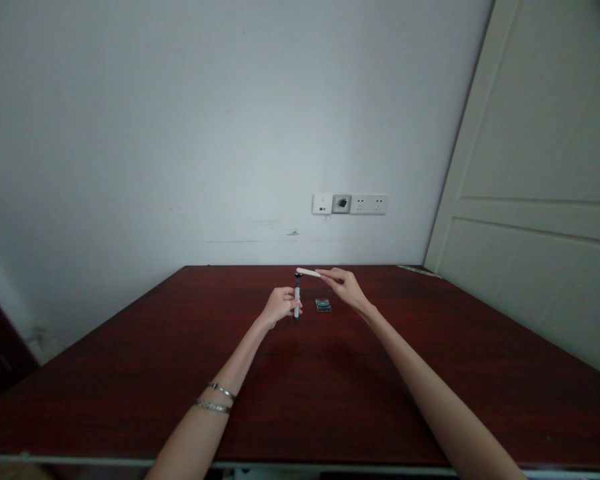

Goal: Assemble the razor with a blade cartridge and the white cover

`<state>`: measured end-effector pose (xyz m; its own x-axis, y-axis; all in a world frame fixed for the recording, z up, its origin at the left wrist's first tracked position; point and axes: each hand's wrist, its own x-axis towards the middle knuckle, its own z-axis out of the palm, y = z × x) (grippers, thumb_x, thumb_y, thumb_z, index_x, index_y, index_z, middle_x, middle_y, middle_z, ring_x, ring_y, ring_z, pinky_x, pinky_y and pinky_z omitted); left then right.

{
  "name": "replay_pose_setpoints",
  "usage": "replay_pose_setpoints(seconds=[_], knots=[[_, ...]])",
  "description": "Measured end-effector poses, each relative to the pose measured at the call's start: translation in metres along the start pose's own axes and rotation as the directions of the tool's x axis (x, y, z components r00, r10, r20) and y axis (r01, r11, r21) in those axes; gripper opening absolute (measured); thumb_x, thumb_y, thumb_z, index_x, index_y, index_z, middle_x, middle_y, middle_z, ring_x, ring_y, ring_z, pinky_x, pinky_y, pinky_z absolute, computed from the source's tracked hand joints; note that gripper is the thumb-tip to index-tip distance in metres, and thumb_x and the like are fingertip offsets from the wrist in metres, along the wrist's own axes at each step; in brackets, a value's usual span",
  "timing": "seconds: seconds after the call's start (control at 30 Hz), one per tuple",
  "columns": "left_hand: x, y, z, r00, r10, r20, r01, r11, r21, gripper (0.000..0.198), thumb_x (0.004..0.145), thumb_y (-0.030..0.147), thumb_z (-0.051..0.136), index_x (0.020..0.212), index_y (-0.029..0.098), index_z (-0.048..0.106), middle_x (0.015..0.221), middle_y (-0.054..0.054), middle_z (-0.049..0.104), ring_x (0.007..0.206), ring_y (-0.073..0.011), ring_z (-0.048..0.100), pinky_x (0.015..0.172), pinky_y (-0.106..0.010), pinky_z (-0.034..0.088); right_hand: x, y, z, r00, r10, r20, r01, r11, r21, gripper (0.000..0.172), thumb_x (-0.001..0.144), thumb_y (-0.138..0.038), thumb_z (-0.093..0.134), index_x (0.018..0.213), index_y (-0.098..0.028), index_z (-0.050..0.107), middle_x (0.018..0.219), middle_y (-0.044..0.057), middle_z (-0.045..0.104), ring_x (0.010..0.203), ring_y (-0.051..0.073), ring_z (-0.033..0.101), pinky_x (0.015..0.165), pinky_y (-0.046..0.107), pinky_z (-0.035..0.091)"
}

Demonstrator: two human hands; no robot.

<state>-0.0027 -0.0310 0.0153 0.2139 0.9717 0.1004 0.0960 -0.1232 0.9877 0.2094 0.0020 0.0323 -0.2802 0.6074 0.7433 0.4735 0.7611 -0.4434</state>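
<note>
My left hand (281, 304) is closed around the pale handle of a razor (297, 300), held upright with its dark head at the top. Above it, my right hand (347, 287) pinches one end of a slim off-white stick (307, 272), its exact kind unclear. The stick's far end lies over the razor's head, and whether they touch I cannot tell. Between and below my hands, a small clear packet or case (323, 305) with dark teal contents rests on the table.
The dark red wooden table (180, 373) reaches back to a white wall (230, 120) with a row of sockets and switches (350, 204). A thin flat strip (419, 271) lies at the back right edge, beside a pale panelled door (540, 220).
</note>
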Motion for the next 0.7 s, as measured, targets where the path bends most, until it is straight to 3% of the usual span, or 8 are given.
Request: replay_pose_setpoints(seconds=[0.27,0.47,0.7], knots=[[0.001,-0.002,-0.001,1.0,0.024,0.015,-0.024,1.0,-0.012,0.009,0.069,0.01,0.059,0.077,0.01,0.054,0.065,-0.004,0.062,0.053,-0.0134,0.062,0.051,-0.026,0.051,-0.006,0.012,-0.003,0.999,0.049,-0.002,-0.049,0.999,-0.004,0.032,0.084,-0.037,0.049,0.105,-0.022,0.067,0.078,0.005,0.067,0.064,0.015,0.054,0.061,0.025,0.042],[-0.001,0.0,0.003,0.999,0.033,0.017,-0.033,0.999,0.006,0.009,0.068,0.011,0.061,0.074,0.011,0.054,0.063,-0.003,0.061,0.051,-0.0118,0.06,0.051,-0.023,0.049,-0.001,-0.007,0.004,0.999,-0.031,-0.012,0.03,0.996,-0.079,0.031,0.085,-0.037,0.047,0.107,-0.026,0.065,0.077,0.004,0.067,0.065,0.015,0.056,0.065,0.026,0.042],[0.001,-0.004,0.0,0.999,0.051,-0.002,-0.051,0.999,-0.009,0.01,0.068,0.013,0.061,0.074,0.011,0.054,0.062,-0.003,0.06,0.05,-0.0115,0.06,0.049,-0.022,0.048,-0.008,0.008,-0.01,0.997,0.001,-0.072,-0.017,0.976,-0.218,0.029,0.086,-0.036,0.047,0.105,-0.026,0.067,0.073,0.003,0.065,0.062,0.014,0.055,0.064,0.026,0.04]])
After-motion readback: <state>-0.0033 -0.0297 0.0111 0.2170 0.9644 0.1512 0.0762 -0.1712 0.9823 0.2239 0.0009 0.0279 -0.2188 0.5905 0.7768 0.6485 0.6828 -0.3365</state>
